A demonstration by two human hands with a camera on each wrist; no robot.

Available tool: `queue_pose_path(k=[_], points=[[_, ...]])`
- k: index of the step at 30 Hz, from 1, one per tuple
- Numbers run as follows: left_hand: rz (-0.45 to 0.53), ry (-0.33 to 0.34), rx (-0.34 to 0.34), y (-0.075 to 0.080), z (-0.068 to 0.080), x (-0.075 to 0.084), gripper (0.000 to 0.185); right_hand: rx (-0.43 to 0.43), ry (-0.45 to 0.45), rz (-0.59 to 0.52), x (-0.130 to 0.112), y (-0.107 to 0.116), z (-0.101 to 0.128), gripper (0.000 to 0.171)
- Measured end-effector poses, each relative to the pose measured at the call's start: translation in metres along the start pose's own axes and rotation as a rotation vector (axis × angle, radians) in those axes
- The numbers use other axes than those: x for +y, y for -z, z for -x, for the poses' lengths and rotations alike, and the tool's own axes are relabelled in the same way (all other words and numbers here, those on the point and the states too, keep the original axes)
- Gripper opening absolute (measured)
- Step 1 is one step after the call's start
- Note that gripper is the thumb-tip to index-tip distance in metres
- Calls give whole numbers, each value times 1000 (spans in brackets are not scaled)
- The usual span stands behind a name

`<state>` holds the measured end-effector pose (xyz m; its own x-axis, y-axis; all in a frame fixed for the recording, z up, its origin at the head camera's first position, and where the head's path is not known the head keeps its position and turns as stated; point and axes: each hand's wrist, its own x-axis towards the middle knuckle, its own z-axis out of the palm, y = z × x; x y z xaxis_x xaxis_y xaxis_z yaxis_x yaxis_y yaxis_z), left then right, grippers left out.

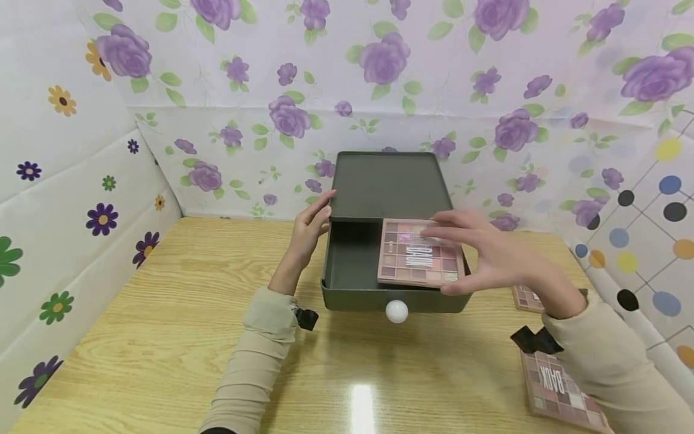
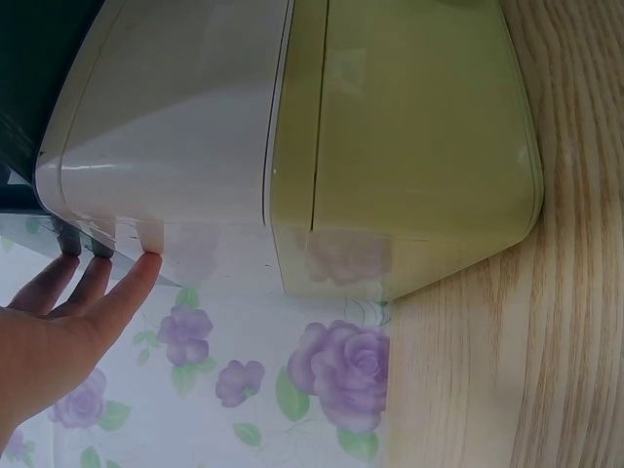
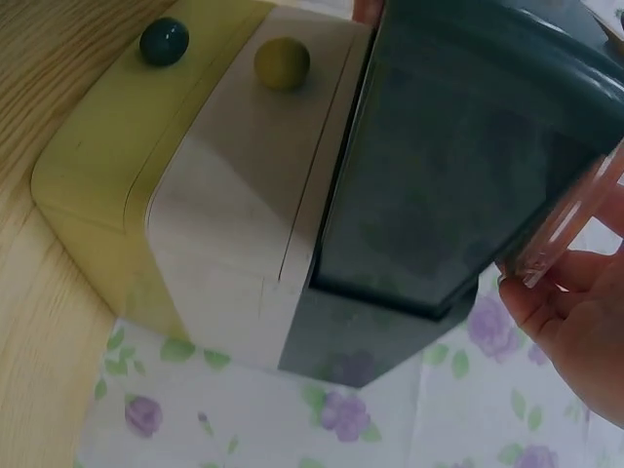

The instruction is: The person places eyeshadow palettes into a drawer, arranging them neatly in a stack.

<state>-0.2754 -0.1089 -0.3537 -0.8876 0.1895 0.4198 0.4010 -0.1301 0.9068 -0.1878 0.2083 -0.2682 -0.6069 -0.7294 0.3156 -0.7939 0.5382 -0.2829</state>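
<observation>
While the left hand (image 1: 310,232) steadies the dark green drawer unit (image 1: 387,184) with straight fingers against its side, the right hand (image 1: 490,253) pinches an eyeshadow palette (image 1: 420,253) by its right edge, resting tilted across the open top drawer (image 1: 352,265). Recommended: level the palette, clear the rim, lower flat. Two further palettes (image 1: 561,389) lie on the table (image 1: 162,337).
</observation>
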Motion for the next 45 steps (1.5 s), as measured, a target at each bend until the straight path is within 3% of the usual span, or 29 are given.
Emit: queue_pose_path(k=[24, 33, 45], points=[[-13, -8, 26, -1, -1, -1, 53, -126, 84, -28, -26, -26, -58, 70], [-10, -3, 33, -1, -1, -2, 51, -194, 53, -98, -25, -33, -61, 66], [-12, -7, 33, -3, -1, -1, 51, -282, -3, -167, -20, -37, -54, 74]])
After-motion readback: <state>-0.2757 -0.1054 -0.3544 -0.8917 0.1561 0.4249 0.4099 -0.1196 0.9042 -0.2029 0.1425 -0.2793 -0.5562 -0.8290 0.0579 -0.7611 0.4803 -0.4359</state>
